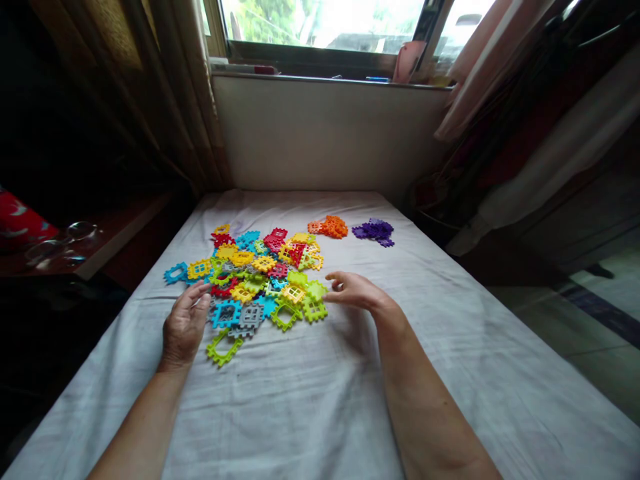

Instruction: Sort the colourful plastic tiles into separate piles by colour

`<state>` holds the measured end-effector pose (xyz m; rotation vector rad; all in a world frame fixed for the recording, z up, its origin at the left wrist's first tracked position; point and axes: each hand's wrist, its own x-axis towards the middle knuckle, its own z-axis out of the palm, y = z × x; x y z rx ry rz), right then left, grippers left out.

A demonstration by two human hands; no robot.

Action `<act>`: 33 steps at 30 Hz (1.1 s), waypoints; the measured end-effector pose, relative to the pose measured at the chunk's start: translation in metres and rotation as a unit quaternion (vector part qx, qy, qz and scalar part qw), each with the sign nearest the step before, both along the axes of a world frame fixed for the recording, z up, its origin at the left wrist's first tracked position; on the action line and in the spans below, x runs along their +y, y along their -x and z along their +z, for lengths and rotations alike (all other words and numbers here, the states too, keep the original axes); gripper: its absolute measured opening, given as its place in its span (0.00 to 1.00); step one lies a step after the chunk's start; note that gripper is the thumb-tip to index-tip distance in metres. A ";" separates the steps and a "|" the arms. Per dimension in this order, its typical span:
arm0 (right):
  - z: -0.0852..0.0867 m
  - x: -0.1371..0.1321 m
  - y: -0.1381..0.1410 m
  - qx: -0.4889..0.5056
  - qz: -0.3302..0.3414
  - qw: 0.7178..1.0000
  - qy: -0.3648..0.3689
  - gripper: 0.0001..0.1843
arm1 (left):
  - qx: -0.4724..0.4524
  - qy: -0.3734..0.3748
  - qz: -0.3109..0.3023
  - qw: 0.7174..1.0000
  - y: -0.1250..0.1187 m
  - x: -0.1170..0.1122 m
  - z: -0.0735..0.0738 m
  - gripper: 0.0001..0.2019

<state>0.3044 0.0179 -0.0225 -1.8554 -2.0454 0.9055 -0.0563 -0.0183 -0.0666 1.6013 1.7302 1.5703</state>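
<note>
A mixed pile of flat, toothed plastic tiles [255, 277] in yellow, red, green, blue and grey lies on a white sheet [320, 393]. My left hand [184, 327] rests at the pile's left edge, fingers stretched onto the tiles, holding nothing. My right hand [353, 290] hovers at the pile's right edge beside green tiles [314, 300], fingers loosely curved and apart, nothing in them. A small heap of orange tiles [330, 227] and a small heap of purple tiles [374, 231] lie apart, farther back on the right.
The sheet-covered surface ends at a pale wall [325, 133] under a window [320, 27]. Curtains [190, 100] hang at both sides. A low shelf with glass items [75, 240] stands at the left. Floor shows at the right.
</note>
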 end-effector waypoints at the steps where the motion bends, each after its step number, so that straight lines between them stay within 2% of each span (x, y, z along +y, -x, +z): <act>1: 0.003 -0.002 0.007 -0.025 0.001 1.000 -0.007 0.34 | 0.007 -0.001 0.000 1.000 0.000 0.000 -0.001 0.24; 4: 0.008 -0.006 0.026 -0.096 -0.002 0.995 -0.039 0.33 | 0.018 0.000 -0.003 1.000 0.002 0.000 -0.003 0.24; 7: 0.009 -0.007 0.032 -0.123 0.004 0.991 -0.045 0.29 | 0.021 -0.002 -0.006 1.000 0.004 0.000 -0.006 0.23; 10: 0.013 -0.007 0.021 -0.119 -0.001 0.992 -0.030 0.29 | 0.030 -0.005 -0.006 1.000 0.005 0.001 -0.007 0.22; 17: 0.017 -0.006 -0.022 -0.182 -0.126 0.975 -0.021 0.27 | 0.048 -0.004 -0.002 0.999 0.003 0.000 -0.003 0.22; 22: 0.016 -0.006 -0.029 -0.197 -0.150 0.969 -0.023 0.29 | 0.052 -0.003 0.002 0.999 0.002 -0.002 -0.002 0.21; 25: 0.026 -0.010 -0.017 -0.194 -0.129 0.971 -0.045 0.27 | 0.053 -0.005 0.006 0.999 0.002 -0.002 -0.002 0.20; 28: 0.038 -0.018 0.011 -0.177 -0.064 0.982 -0.025 0.26 | 0.056 -0.004 0.003 0.998 0.002 -0.001 -0.001 0.20; 31: 0.045 -0.028 0.045 -0.190 0.009 0.982 0.011 0.31 | 0.059 -0.003 0.001 0.998 0.001 -0.002 0.000 0.21; 33: 0.044 -0.034 0.063 -0.210 0.022 0.977 0.013 0.35 | 0.061 -0.003 0.001 0.998 0.001 -0.002 0.000 0.21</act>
